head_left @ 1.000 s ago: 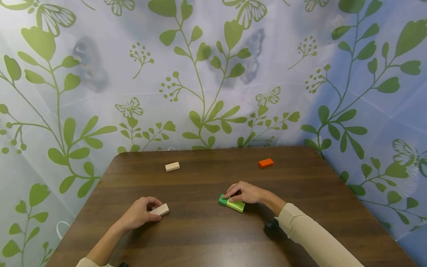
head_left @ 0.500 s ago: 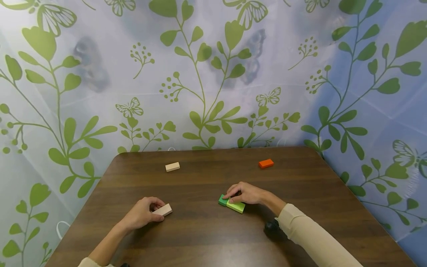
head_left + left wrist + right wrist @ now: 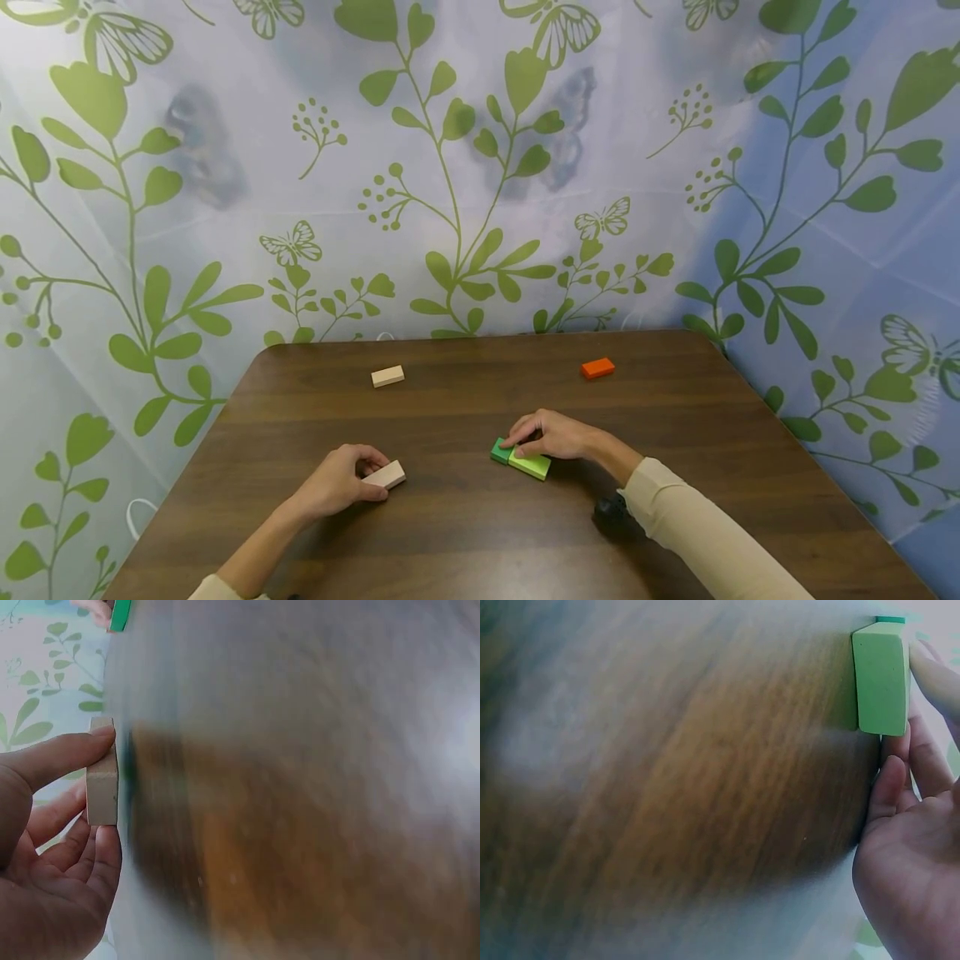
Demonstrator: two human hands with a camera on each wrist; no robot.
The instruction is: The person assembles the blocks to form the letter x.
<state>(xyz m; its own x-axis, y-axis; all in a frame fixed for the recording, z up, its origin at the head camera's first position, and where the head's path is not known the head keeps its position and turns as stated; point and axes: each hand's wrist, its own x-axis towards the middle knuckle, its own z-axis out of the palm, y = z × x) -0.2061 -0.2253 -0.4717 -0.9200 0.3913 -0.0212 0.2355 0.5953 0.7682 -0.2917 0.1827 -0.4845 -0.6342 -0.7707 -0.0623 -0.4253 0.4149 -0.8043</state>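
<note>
The left hand [image 3: 333, 485] pinches the white block [image 3: 388, 475]. The right hand [image 3: 558, 434] touches the green block [image 3: 498, 452] and lime block [image 3: 534, 467], which sit end to end; I can't tell if that grip squeezes. A hard bump could knock the pair apart. There's open tabletop [image 3: 450, 517] between the hands, and its edges look well away.
</note>
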